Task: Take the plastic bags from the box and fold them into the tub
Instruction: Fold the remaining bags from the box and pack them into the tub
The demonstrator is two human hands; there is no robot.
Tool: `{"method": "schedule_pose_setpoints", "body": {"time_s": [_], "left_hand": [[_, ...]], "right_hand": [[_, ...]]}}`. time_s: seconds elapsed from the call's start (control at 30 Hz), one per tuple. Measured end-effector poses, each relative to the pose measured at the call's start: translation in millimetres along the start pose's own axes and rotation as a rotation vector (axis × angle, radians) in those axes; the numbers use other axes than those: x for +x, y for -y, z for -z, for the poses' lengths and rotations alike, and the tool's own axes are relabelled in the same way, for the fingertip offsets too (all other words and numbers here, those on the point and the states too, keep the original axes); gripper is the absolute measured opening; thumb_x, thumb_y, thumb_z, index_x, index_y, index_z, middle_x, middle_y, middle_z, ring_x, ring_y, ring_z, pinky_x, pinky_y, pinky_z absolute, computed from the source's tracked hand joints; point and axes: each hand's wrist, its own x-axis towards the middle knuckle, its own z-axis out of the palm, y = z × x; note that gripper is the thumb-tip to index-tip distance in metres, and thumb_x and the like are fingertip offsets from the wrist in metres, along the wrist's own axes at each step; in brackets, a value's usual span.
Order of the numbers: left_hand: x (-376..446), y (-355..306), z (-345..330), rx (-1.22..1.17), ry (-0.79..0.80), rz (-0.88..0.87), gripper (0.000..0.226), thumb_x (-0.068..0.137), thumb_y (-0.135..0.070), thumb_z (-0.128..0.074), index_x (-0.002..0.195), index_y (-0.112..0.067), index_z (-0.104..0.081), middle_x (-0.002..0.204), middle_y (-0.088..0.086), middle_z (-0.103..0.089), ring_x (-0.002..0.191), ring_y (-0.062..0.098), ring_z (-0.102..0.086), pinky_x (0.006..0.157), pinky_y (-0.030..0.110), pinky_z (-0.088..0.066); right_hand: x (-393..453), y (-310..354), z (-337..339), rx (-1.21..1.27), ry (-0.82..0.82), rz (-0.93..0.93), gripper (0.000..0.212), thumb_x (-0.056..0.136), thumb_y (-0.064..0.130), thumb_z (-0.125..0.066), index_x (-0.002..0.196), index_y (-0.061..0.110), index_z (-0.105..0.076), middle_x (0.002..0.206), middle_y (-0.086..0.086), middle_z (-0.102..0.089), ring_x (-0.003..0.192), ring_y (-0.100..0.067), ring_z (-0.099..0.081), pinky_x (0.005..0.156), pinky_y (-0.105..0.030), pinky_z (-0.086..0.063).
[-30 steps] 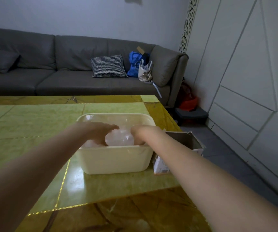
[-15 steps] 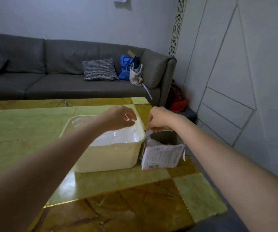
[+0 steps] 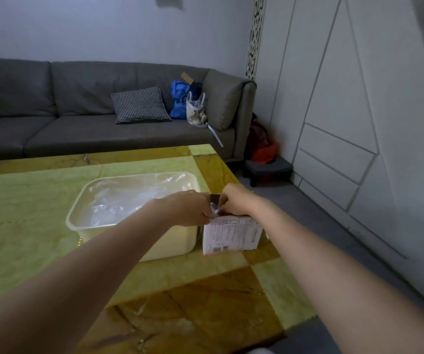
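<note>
Your hands have left the tub (image 3: 134,226) and met over the box (image 3: 231,235) just right of it. Left hand (image 3: 188,209) and right hand (image 3: 234,201) both pinch a bag (image 3: 214,210) at its mouth, so the next bag is starting out; earlier bags lie in the tub.

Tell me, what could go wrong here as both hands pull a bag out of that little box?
The box stands right at the table's right edge; a sideways tug could tip it off onto the floor. Both the left hand and right hand pinch the same plastic bag at the box mouth, so several might come out bunched together. The thin film could also tear if it is pulled hard.
</note>
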Motion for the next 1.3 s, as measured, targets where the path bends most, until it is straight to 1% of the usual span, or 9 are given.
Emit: {"method": "schedule_pose_setpoints", "body": {"time_s": [0.1, 0.23, 0.4, 0.53, 0.67, 0.9, 1.0, 1.13, 1.3], "left_hand": [[2.7, -0.6, -0.7, -0.014, 0.030, 0.011, 0.030, 0.095, -0.026, -0.047, 0.120, -0.014, -0.060, 0.126, 0.001, -0.052, 0.106, 0.018, -0.056, 0.093, 0.032, -0.047], [4.1, -0.3, -2.9, -0.038, 0.036, 0.023, 0.030, 0.096, -0.026, -0.046, 0.120, -0.014, -0.060, 0.125, 0.000, -0.055, 0.104, 0.017, -0.057, 0.092, 0.031, -0.048], [-1.0, 2.7, 4.2, -0.180, -0.030, 0.042, 0.030, 0.093, -0.025, -0.052, 0.121, -0.017, -0.060, 0.125, -0.003, -0.054, 0.111, 0.015, -0.053, 0.094, 0.026, -0.042], [-19.7, 30.7, 24.1, -0.916, -0.464, 0.212, 0.019, 0.089, -0.024, -0.058, 0.108, -0.019, -0.061, 0.119, -0.003, -0.055, 0.114, 0.016, -0.050, 0.096, 0.033, -0.041], [-39.1, 50.4, 44.8, -1.680, -0.498, 0.338, 0.079, 0.072, -0.061, -0.055, 0.136, -0.016, -0.041, 0.135, 0.008, -0.047, 0.122, 0.029, -0.046, 0.099, 0.041, -0.041], [-46.1, 29.4, 46.0, -1.670, -0.193, 0.201, 0.041, 0.083, -0.054, -0.047, 0.109, -0.024, -0.052, 0.114, 0.007, -0.057, 0.105, 0.024, -0.057, 0.084, 0.033, -0.048], [-42.3, 22.8, 46.6, -1.487, -0.361, 0.225, 0.032, 0.085, -0.033, -0.060, 0.110, -0.012, -0.058, 0.104, 0.007, -0.064, 0.099, 0.022, -0.061, 0.085, 0.032, -0.050], [-38.5, 28.1, 47.1, -0.818, -0.777, 0.477, 0.017, 0.083, -0.023, -0.066, 0.087, -0.008, -0.061, 0.071, 0.001, -0.056, 0.064, 0.015, -0.053, 0.060, 0.029, -0.044], [-32.1, 22.4, 50.7, -0.557, -0.732, 0.501, 0.035, 0.075, -0.042, -0.071, 0.089, -0.013, -0.056, 0.079, 0.003, -0.058, 0.071, 0.017, -0.055, 0.067, 0.032, -0.047]], "right_hand": [[4.2, -11.5, 7.9, 0.042, -0.054, -0.001, 0.023, 0.093, 0.011, -0.053, 0.102, 0.003, -0.071, 0.099, -0.014, -0.067, 0.083, -0.024, -0.061, 0.069, -0.032, -0.050], [7.8, -21.3, 21.6, 0.187, -0.456, -0.081, 0.029, 0.096, 0.007, -0.038, 0.097, 0.000, -0.066, 0.092, -0.015, -0.067, 0.090, -0.032, -0.063, 0.083, -0.043, -0.052], [-3.6, -1.4, 51.9, 0.717, -0.737, 0.025, 0.025, 0.101, 0.011, -0.033, 0.091, 0.009, -0.055, 0.072, -0.004, -0.060, 0.061, -0.015, -0.056, 0.060, -0.028, -0.050], [-8.4, 23.9, 75.5, 1.164, -0.713, 0.019, 0.025, 0.101, 0.010, -0.028, 0.091, 0.010, -0.050, 0.069, -0.004, -0.057, 0.054, -0.015, -0.052, 0.049, -0.027, -0.046], [-10.9, 38.9, 70.6, 1.187, -0.613, 0.045, 0.028, 0.102, 0.010, -0.029, 0.083, 0.013, -0.049, 0.068, -0.003, -0.056, 0.055, -0.015, -0.052, 0.039, -0.020, -0.041], [-16.5, 61.8, 52.7, 1.692, -0.164, 0.096, 0.026, 0.102, 0.010, -0.033, 0.085, 0.012, -0.053, 0.073, -0.007, -0.058, 0.061, -0.016, -0.055, 0.045, -0.022, -0.048], [-13.4, 63.8, 49.6, 1.676, -0.107, 0.083, 0.017, 0.099, 0.015, -0.043, 0.093, 0.009, -0.058, 0.088, -0.010, -0.061, 0.079, -0.023, -0.059, 0.072, -0.034, -0.051], [-17.4, 57.4, 62.8, 1.553, -0.217, -0.017, 0.038, 0.090, 0.042, -0.057, 0.112, 0.012, -0.056, 0.106, -0.007, -0.052, 0.088, -0.021, -0.053, 0.069, -0.033, -0.051], [-19.2, 66.9, 57.4, 1.244, -0.064, 0.032, 0.036, 0.081, 0.037, -0.070, 0.104, 0.011, -0.059, 0.103, -0.009, -0.059, 0.083, -0.021, -0.060, 0.065, -0.029, -0.053]]}}
